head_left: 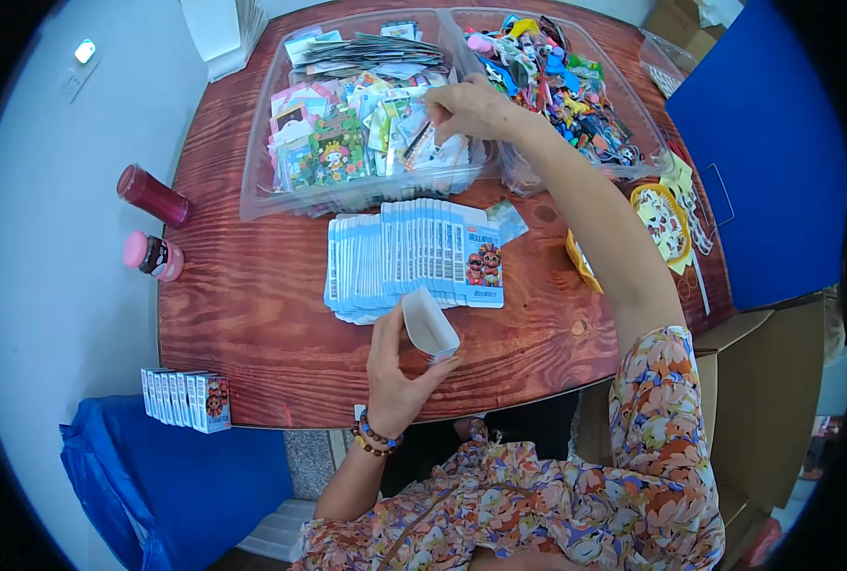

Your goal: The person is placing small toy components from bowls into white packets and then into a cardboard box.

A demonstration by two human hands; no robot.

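Open small white box (430,326) gripped by left hand (395,366) just below fanned blue cartons (412,259), right hand (476,107) reached beyond them, card packet (414,136) pinched in clear bin (366,114).

— Table (252,314): reddish-brown, wood grain with dark knots. Bins (257,205): clear plastic. Fanned flat cartons (414,257): light blue and white, black barcodes, cartoon figures in red and brown.

— Open box (430,326) in the left hand (393,376): white. Bracelet (374,440): brown and orange beads. Sleeve (666,400): floral, orange, blue and cream. Bottle (152,195): dark red. Jar (154,256): pink lid. Board (761,143): deep blue. Toys (561,71) in the right bin: mixed bright colours.
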